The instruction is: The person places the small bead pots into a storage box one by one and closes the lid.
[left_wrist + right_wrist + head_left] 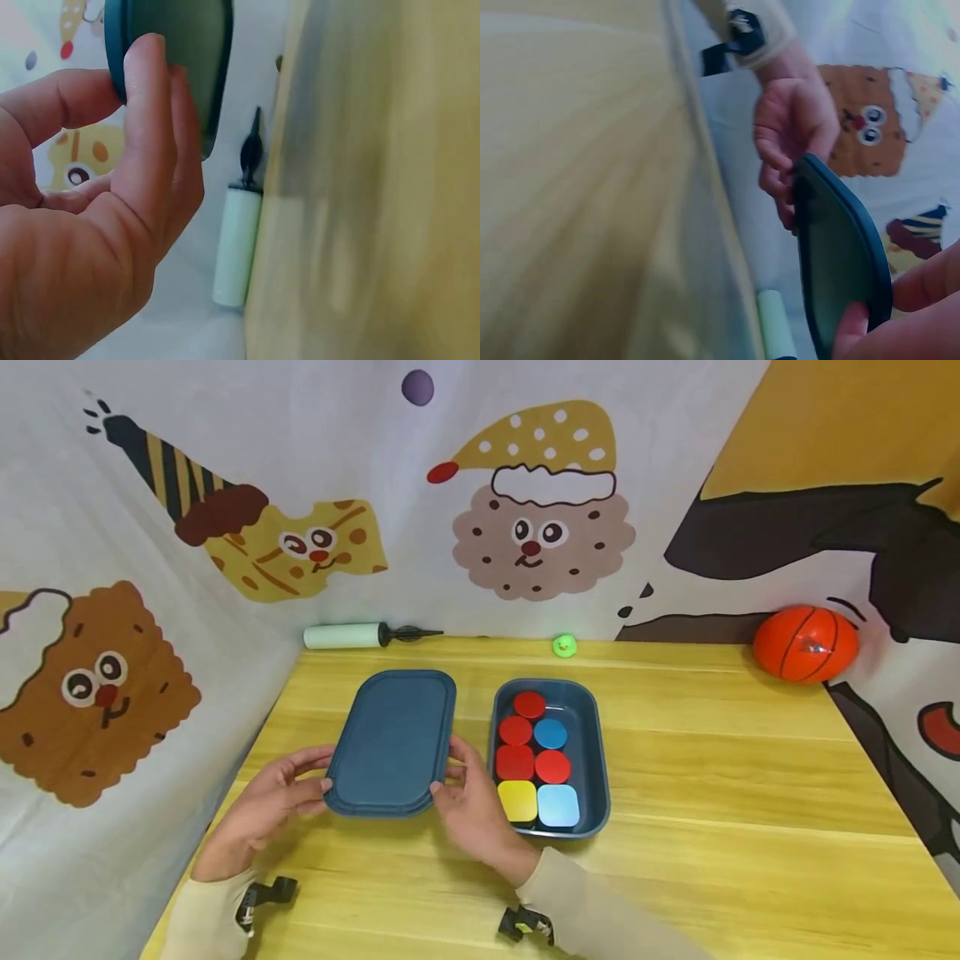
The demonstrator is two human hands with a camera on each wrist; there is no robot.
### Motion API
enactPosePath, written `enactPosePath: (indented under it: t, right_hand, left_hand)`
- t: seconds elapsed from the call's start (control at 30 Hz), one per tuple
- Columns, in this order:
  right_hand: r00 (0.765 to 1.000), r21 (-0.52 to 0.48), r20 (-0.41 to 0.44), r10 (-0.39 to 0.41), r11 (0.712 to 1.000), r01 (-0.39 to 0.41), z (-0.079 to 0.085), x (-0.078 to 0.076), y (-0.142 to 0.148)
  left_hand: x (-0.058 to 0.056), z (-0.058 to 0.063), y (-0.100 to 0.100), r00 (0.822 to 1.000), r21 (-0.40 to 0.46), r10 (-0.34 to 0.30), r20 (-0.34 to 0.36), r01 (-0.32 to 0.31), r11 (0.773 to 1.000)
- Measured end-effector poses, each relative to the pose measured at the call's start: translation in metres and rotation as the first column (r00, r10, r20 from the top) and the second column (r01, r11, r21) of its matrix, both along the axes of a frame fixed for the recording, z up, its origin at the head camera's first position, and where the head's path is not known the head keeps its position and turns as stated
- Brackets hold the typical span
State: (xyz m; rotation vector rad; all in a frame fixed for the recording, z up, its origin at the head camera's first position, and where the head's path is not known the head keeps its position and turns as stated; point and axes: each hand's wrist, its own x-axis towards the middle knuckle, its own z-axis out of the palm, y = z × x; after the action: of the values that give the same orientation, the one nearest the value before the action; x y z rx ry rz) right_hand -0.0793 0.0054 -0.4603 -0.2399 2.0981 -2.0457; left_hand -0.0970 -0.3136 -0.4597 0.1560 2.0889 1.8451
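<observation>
A dark blue rectangular lid (pixel 392 739) with rounded corners is held above the table between both hands. My left hand (pixel 273 797) pinches its left edge near the front corner, thumb on top and fingers beneath. On the opposite edge, my right hand (pixel 476 806) grips the lid the same way. In the left wrist view the lid's rim (pixel 117 49) sits between thumb and fingers. Just right of the right hand stands a dark blue box (pixel 592 760), uncovered. Inside it lie several round red pieces (pixel 515 762), a blue round piece (pixel 551 734), a yellow square (pixel 517 801) and a light blue square (pixel 558 806).
A pale green hand pump (pixel 345 636) lies along the table's back edge at left. Near the back middle sits a small green rubber duck (pixel 565 646). An orange ball (pixel 806 644) rests at the back right. Behind the wooden table (pixel 712 777) hangs a cartoon-printed cloth (pixel 420 527).
</observation>
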Motion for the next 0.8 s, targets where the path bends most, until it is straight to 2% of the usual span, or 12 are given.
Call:
enactPosePath:
  t: [0.13, 0.27, 0.47, 0.63, 0.8]
  right_hand:
    - [0.999, -0.109, 0.04, 0.014, 0.994, -0.009, 0.01, -0.008, 0.016]
    - [0.996, -0.116, 0.092, -0.014, 0.993, 0.025, 0.018, -0.015, 0.035]
    - [0.991, -0.119, 0.121, -0.061, 0.99, 0.075, 0.025, -0.03, 0.068]
    - [0.992, -0.121, 0.106, -0.076, 0.989, 0.088, 0.028, -0.046, 0.101]
    - [0.992, -0.088, 0.087, -0.096, 0.991, 0.103, 0.039, -0.061, 0.132]
  left_hand:
    - [0.0, 0.012, 0.014, 1.0, 0.038, -0.006, -0.011, 0.006, 0.999]
    - [0.0, 0.019, 0.03, 1.0, 0.056, -0.017, -0.014, 0.017, 0.998]
    - [-0.006, 0.02, 0.054, 0.998, 0.096, -0.061, -0.014, 0.062, 0.993]
    - [-0.011, 0.018, 0.075, 0.99, 0.163, -0.141, -0.025, 0.143, 0.976]
    - [-0.02, 0.018, 0.099, 0.984, 0.211, -0.177, -0.029, 0.179, 0.961]
